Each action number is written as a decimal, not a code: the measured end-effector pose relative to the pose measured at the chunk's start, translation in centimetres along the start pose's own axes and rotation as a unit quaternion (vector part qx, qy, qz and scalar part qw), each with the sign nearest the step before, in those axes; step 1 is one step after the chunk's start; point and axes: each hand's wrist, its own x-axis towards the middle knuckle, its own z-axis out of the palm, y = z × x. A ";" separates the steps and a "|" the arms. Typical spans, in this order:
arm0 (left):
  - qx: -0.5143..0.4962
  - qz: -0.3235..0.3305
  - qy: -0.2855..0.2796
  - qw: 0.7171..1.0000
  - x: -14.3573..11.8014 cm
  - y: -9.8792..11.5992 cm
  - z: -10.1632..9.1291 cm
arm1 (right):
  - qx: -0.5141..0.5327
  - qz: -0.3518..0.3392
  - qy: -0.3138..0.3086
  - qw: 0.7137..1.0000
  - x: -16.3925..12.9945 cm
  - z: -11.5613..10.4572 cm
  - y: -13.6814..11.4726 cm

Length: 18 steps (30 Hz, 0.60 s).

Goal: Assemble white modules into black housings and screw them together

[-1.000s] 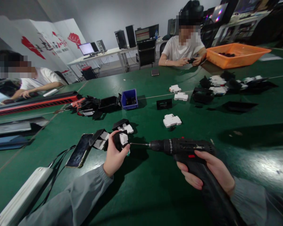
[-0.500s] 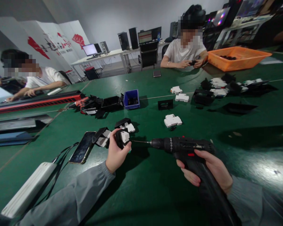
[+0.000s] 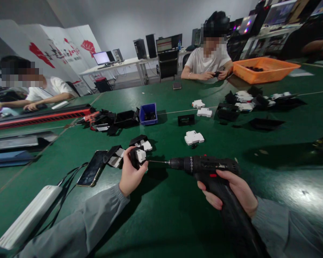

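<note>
Black-and-white plastic module: near centre of green table, clasped in left hand; small, rigid, probably light, best held by its sides; right hand wraps cordless screwdriver, bit tip at module.

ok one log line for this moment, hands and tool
left hand: grips black-and-white part | right hand: holds cordless screwdriver | bit: at part | surface: green table

On the desk, a phone lies left of the breaker assembly; the power drill lies to its right. A parts bin sits behind, a basket far right.
</note>
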 end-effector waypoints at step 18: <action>0.007 0.010 -0.021 1.000 -0.1 -0.4 -0.3 | -0.026 -0.001 0.017 1.000 -0.4 0.1 0.4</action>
